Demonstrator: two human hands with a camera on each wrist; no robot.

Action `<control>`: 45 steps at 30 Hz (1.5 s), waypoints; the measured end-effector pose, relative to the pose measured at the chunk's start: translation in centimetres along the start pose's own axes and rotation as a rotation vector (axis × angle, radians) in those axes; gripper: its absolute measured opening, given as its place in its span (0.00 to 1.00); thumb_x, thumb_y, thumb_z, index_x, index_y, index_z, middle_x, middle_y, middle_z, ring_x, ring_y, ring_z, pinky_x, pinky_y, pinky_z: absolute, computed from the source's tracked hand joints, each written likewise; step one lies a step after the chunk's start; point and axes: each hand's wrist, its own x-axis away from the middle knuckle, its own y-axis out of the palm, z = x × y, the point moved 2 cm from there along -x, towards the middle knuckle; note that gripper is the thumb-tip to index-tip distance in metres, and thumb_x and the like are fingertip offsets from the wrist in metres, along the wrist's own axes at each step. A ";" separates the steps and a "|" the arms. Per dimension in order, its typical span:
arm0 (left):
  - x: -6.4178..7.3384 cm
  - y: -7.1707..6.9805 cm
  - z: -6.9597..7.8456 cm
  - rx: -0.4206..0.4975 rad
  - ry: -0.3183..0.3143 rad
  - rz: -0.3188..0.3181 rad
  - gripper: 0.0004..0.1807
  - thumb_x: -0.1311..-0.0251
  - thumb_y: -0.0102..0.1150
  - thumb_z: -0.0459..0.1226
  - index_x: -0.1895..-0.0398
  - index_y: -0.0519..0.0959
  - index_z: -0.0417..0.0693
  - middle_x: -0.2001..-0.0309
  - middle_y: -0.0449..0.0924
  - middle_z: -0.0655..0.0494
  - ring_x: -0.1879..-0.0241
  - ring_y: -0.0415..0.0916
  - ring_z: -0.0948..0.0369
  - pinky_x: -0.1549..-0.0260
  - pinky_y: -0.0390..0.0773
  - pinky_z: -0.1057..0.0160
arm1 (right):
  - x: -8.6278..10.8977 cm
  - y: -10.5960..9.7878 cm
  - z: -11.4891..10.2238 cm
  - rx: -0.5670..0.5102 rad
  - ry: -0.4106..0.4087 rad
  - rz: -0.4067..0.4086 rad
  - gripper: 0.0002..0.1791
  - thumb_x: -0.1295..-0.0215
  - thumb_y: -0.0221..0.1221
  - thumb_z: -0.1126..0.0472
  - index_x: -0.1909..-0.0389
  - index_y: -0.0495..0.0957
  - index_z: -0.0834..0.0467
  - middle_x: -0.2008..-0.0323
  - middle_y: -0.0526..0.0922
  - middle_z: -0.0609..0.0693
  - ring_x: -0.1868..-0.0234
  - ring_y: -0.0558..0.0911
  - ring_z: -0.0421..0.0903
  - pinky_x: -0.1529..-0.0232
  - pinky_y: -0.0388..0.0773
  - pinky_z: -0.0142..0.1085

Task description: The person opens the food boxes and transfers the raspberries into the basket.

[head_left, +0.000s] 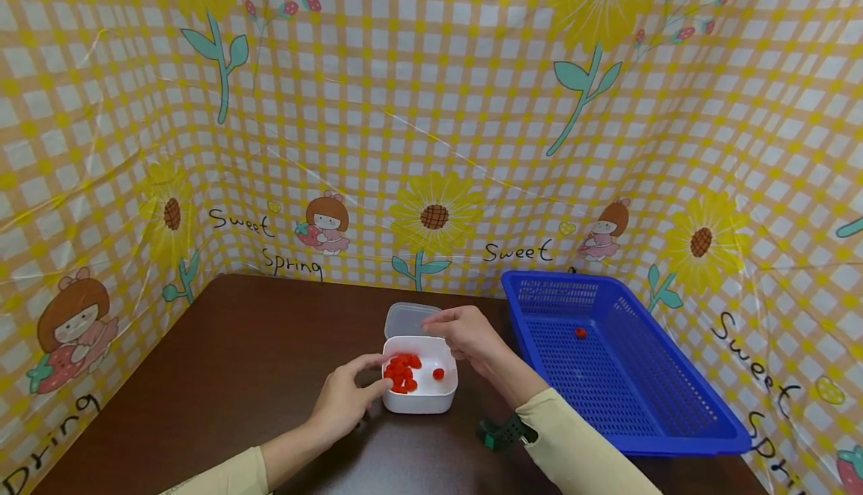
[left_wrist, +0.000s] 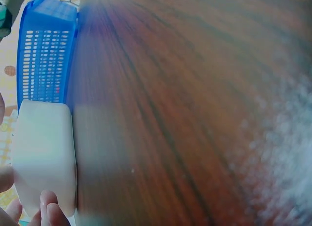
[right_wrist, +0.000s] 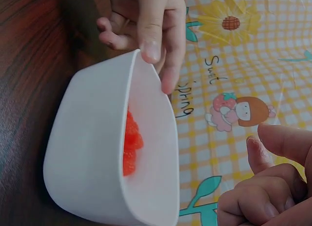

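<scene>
A white box [head_left: 421,403] with rounded corners stands uncovered on the table. Several raspberries [head_left: 400,375] are heaped at its left side, and a single raspberry [head_left: 438,374] lies apart on the right. My left hand [head_left: 345,398] grips the box's left wall, thumb over the rim and fingers outside. Above the far right corner of the box hovers my right hand [head_left: 467,334], its fingers partly bent, with nothing seen between thumb and forefinger [right_wrist: 259,155] in the right wrist view. Behind the box, a translucent lid [head_left: 407,318] is partly hidden by that hand.
On the right of the dark brown table [head_left: 263,353] sits a blue perforated basket [head_left: 640,375] with one raspberry [head_left: 580,332] in it. A checked cloth [head_left: 364,143] with printed flowers hangs around the table's back and sides.
</scene>
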 end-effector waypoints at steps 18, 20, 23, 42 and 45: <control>0.1 0.0 0.2 -0.005 -0.010 -0.006 0.22 0.38 0.68 0.43 0.40 0.80 0.53 0.47 0.83 0.49 0.79 0.77 0.55 0.84 0.74 0.63 | -0.5 2.3 2.3 0.041 -0.001 -0.019 0.14 0.38 0.67 0.59 0.55 0.87 0.63 0.88 0.64 0.44 0.88 0.57 0.41 0.85 0.58 0.29; 0.1 0.0 0.1 -0.005 -0.019 -0.011 0.23 0.38 0.68 0.44 0.40 0.80 0.54 0.47 0.82 0.50 0.79 0.77 0.55 0.84 0.74 0.63 | -0.6 2.5 2.6 0.041 0.007 -0.018 0.14 0.38 0.66 0.59 0.56 0.87 0.63 0.85 0.67 0.45 0.89 0.56 0.41 0.85 0.58 0.29; 0.1 0.1 0.2 -0.005 -0.023 -0.017 0.23 0.38 0.68 0.44 0.39 0.79 0.55 0.46 0.82 0.50 0.79 0.77 0.55 0.84 0.74 0.63 | -0.6 2.8 2.9 0.049 0.010 -0.012 0.13 0.38 0.66 0.58 0.56 0.87 0.62 0.74 0.81 0.51 0.89 0.56 0.41 0.85 0.58 0.29; 0.0 0.2 -0.2 -0.001 -0.001 -0.008 0.22 0.38 0.69 0.44 0.41 0.80 0.54 0.48 0.83 0.50 0.81 0.76 0.58 0.87 0.73 0.62 | -1.5 5.0 4.1 0.157 -0.033 0.076 0.08 0.37 0.66 0.63 0.61 0.88 0.63 0.69 0.87 0.58 0.83 0.62 0.41 0.84 0.60 0.28; -0.1 0.2 -0.2 -0.007 0.011 -0.001 0.22 0.39 0.69 0.45 0.41 0.80 0.54 0.49 0.84 0.50 0.82 0.76 0.59 0.87 0.73 0.62 | -1.6 5.2 4.3 0.211 -0.069 0.094 0.08 0.37 0.65 0.64 0.62 0.88 0.64 0.70 0.88 0.55 0.79 0.73 0.41 0.80 0.71 0.30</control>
